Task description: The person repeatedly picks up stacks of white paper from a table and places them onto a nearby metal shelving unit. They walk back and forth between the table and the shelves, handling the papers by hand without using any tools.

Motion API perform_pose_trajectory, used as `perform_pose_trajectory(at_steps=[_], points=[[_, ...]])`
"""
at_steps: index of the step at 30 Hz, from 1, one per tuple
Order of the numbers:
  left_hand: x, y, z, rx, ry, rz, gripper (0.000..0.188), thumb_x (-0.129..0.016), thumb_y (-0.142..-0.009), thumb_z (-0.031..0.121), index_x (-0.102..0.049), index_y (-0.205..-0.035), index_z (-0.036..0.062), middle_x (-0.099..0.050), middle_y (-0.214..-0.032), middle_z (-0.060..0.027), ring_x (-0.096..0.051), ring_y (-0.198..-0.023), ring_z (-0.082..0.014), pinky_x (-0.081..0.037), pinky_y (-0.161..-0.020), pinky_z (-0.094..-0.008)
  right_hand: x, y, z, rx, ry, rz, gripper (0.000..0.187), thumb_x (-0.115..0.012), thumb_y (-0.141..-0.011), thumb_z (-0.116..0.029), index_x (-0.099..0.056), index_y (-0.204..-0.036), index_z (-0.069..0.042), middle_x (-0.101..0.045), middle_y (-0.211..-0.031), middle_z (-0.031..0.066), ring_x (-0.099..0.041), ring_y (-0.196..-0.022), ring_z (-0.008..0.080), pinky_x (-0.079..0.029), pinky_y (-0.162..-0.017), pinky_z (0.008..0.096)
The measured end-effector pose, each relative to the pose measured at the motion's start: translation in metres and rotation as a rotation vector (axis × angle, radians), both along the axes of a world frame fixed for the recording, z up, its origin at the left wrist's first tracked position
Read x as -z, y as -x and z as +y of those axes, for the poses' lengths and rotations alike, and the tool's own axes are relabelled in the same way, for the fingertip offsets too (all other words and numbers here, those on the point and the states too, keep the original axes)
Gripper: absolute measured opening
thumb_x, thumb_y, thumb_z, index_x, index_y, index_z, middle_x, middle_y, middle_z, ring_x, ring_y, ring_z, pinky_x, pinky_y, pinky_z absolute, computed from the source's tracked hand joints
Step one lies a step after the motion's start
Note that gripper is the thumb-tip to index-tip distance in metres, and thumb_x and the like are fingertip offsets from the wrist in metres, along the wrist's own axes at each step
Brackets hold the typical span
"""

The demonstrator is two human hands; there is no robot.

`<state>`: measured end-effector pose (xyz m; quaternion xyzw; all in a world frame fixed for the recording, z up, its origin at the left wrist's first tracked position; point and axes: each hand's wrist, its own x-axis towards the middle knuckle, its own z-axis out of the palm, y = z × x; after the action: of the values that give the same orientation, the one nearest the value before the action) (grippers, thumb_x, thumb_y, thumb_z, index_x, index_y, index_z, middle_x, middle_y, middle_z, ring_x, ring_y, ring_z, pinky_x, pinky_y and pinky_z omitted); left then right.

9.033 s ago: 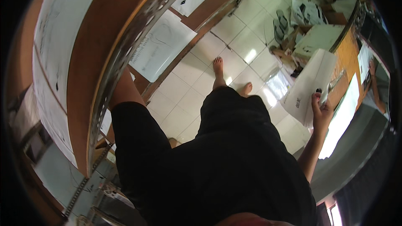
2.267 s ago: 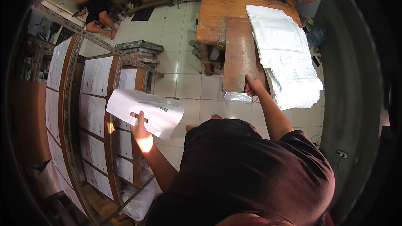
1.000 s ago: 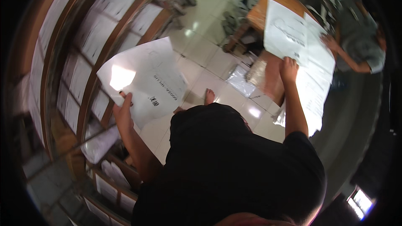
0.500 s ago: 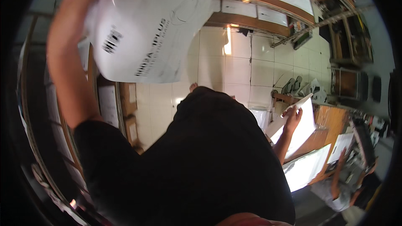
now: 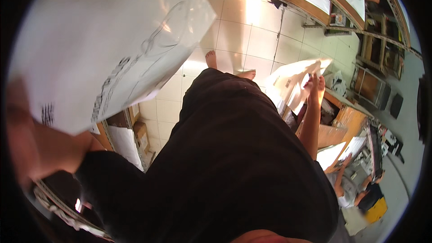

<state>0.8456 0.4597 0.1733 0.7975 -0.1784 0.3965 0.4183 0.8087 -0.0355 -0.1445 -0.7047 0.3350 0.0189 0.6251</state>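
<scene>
A large white sheet (image 5: 103,31) with dark print, a line drawing of a mask and a shiny, plastic-looking edge fills the upper left. My left hand (image 5: 24,130), blurred at the far left, grips it by its lower left edge. Off to the right, my right hand (image 5: 316,85) is closed on the edge of a second white printed sheet (image 5: 288,78), which hangs tilted and bent, lit brightly from behind. The fingertips of my left hand are smeared and partly hidden.
Racks with wooden shelves (image 5: 288,0) bearing white sheets run along the top right. At left below the big sheet stand a shelf and cardboard boxes (image 5: 141,136). A wooden table (image 5: 351,119) is at right, where a co-worker (image 5: 344,186) sits. My bare feet (image 5: 211,58) stand on the tiled floor.
My left hand has swung down and left with its sheet, which now looms larger. My right hand has lifted its sheet up and away from the table. The view has shifted slightly.
</scene>
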Motion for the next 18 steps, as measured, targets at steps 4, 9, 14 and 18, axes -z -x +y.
perform_pose_trajectory(at_steps=[4, 9, 14, 18], points=[[0.022, 0.005, 0.013, -0.003, 0.041, -0.079, 0.036, -0.062, -0.084, 0.015, -0.058, -0.113, -0.0053, -0.061, -0.106, -0.0118, -0.06, -0.091, -0.0163, -0.045, -0.082, -0.0267, 0.026, -0.013, 0.015, -0.004, -0.156, -0.02, 0.016, -0.058, -0.09, -0.015, -0.045, -0.097, -0.008, -0.052, -0.067, 0.0049, -0.052, -0.053, 0.0143, -0.045, -0.047, 0.0287], [0.031, 0.02, 0.016, -0.034, 0.053, -0.137, 0.035, -0.062, -0.083, 0.014, -0.058, -0.112, -0.0059, -0.061, -0.104, -0.0123, -0.06, -0.09, -0.0163, -0.045, -0.081, -0.0264, 0.01, -0.037, 0.069, -0.062, -0.296, 0.003, 0.014, -0.057, -0.091, -0.015, -0.045, -0.096, -0.011, -0.051, -0.068, 0.0038, -0.048, -0.051, 0.0124, -0.04, -0.046, 0.0278], [0.036, 0.024, 0.026, -0.066, 0.069, -0.181, 0.035, -0.063, -0.083, 0.014, -0.058, -0.111, -0.0065, -0.062, -0.102, -0.0127, -0.061, -0.089, -0.0163, -0.045, -0.081, -0.0262, 0.004, -0.044, 0.089, -0.171, -0.148, 0.018, 0.013, -0.056, -0.092, -0.018, -0.047, -0.094, -0.01, -0.051, -0.069, 0.0022, -0.048, -0.051, 0.0111, -0.042, -0.047, 0.0275], [0.038, 0.029, 0.029, -0.07, 0.077, -0.188, 0.035, -0.064, -0.083, 0.013, -0.058, -0.111, -0.007, -0.063, -0.101, -0.0131, -0.061, -0.089, -0.0163, -0.046, -0.081, -0.0259, 0.003, -0.048, 0.099, -0.137, -0.15, 0.035, 0.015, -0.057, -0.091, -0.019, -0.047, -0.096, -0.009, -0.052, -0.07, 0.0025, -0.049, -0.052, 0.0114, -0.042, -0.047, 0.0268]])
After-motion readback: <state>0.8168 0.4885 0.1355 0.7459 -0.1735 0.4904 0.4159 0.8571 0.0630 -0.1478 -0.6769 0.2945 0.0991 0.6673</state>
